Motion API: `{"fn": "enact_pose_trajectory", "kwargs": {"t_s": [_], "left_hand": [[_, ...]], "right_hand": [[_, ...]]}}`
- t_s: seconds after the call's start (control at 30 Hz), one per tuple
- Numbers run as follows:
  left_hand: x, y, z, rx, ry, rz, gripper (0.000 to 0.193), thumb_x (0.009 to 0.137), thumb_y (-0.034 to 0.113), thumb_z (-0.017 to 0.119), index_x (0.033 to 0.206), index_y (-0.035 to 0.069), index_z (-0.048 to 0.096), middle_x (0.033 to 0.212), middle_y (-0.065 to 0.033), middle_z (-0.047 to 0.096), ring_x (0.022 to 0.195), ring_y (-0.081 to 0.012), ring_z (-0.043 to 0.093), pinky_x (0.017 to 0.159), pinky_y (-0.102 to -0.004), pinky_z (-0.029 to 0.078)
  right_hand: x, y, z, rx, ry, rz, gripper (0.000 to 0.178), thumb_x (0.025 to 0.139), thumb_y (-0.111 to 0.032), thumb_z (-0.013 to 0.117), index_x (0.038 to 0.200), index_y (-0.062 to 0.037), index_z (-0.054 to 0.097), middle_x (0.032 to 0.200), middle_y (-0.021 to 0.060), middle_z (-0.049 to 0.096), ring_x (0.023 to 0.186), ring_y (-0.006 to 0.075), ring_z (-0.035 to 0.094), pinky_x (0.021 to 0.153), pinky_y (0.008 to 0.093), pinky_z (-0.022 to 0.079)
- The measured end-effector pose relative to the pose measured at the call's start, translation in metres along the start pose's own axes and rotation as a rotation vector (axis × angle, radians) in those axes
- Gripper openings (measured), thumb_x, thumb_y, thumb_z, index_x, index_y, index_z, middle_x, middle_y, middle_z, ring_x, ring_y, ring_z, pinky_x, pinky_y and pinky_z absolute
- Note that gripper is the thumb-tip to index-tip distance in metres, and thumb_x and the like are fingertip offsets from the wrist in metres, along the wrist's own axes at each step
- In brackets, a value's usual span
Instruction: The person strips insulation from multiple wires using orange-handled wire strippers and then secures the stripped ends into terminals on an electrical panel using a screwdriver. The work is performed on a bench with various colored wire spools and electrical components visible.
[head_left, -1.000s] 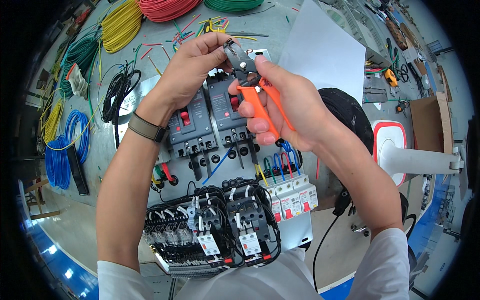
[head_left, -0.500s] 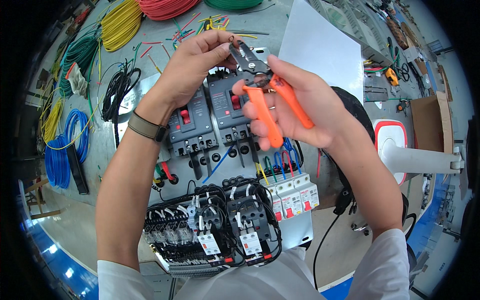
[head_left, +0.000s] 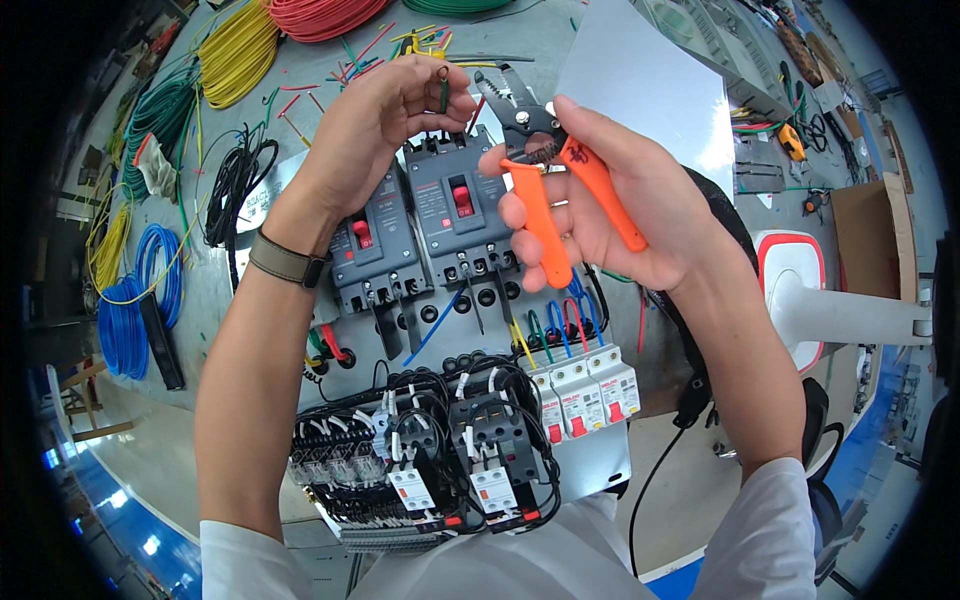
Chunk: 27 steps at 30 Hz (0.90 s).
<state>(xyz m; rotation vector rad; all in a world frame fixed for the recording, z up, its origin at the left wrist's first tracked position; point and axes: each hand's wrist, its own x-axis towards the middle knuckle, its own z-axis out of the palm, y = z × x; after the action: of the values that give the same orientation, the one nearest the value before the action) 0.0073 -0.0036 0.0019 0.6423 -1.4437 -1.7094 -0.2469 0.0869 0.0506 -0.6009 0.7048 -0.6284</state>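
Observation:
My left hand (head_left: 385, 125) is closed, pinching a short green wire (head_left: 444, 97) whose bare copper end is bent into a small loop. In my right hand (head_left: 635, 210) is a wire stripper (head_left: 530, 122) with orange handles, spread apart, and a dark toothed head. Its jaws point up beside the wire and do not touch it. Just under the hands stand two dark grey circuit breakers (head_left: 435, 205) with red levers, bolted to a metal mounting plate (head_left: 385, 345). A red wire (head_left: 476, 113) stands at the top of the right breaker.
Nearer me on the plate are black-wired contactors (head_left: 490, 430) and white miniature breakers (head_left: 580, 400). Yellow (head_left: 237, 55), red (head_left: 325, 12) and blue wire coils (head_left: 125, 325) lie around the left and back. Wire scraps (head_left: 360, 65) litter the bench. A white sheet (head_left: 650, 100) lies at back right.
The stripper has moved right and slightly down, away from the copper loop, which its jaw tips were at. My left hand has shifted slightly left, the green wire now showing.

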Motion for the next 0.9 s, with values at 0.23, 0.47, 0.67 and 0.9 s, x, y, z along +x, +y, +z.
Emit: {"fn": "enact_pose_trajectory", "kwargs": {"t_s": [0.23,0.47,0.67,0.9], "left_hand": [[0.0,-0.004,0.002,0.078,0.037,0.017,0.033,0.113,0.034,0.053,0.118,0.004,0.067,0.111,-0.0059,0.072,0.105,-0.0153,0.068,0.098,-0.0329,0.053],[0.002,-0.009,-0.002,0.095,0.064,-0.008,0.035,0.114,0.036,0.051,0.123,0.006,0.066,0.114,-0.0014,0.069,0.106,-0.0107,0.063,0.097,-0.0288,0.049],[0.001,-0.006,-0.002,0.05,0.024,-0.016,0.034,0.114,0.037,0.051,0.119,0.007,0.066,0.11,-0.0009,0.068,0.103,-0.0104,0.062,0.093,-0.0283,0.047],[0.001,-0.006,-0.006,0.026,-0.001,-0.017,0.032,0.114,0.036,0.052,0.113,0.007,0.065,0.107,-0.0011,0.067,0.102,-0.0117,0.063,0.093,-0.0284,0.048]], "right_hand": [[-0.002,0.005,0.007,-0.058,0.041,0.033,0.067,0.112,-0.056,0.038,0.134,0.0038,0.058,0.097,0.015,0.071,0.078,0.0272,0.074,0.072,0.0479,0.066],[0.013,0.013,0.01,0.038,-0.029,0.085,0.061,0.112,-0.054,0.038,0.123,0.0012,0.061,0.097,0.0142,0.07,0.077,0.0264,0.072,0.073,0.046,0.065],[0.019,0.015,0.008,0.064,-0.018,0.066,0.061,0.113,-0.053,0.037,0.124,0.001,0.061,0.096,0.0144,0.069,0.076,0.0266,0.072,0.072,0.0466,0.065],[0.016,0.016,0.011,0.076,-0.04,0.053,0.061,0.113,-0.053,0.036,0.124,0.0008,0.061,0.097,0.0145,0.069,0.077,0.0269,0.072,0.072,0.0474,0.065]]}}
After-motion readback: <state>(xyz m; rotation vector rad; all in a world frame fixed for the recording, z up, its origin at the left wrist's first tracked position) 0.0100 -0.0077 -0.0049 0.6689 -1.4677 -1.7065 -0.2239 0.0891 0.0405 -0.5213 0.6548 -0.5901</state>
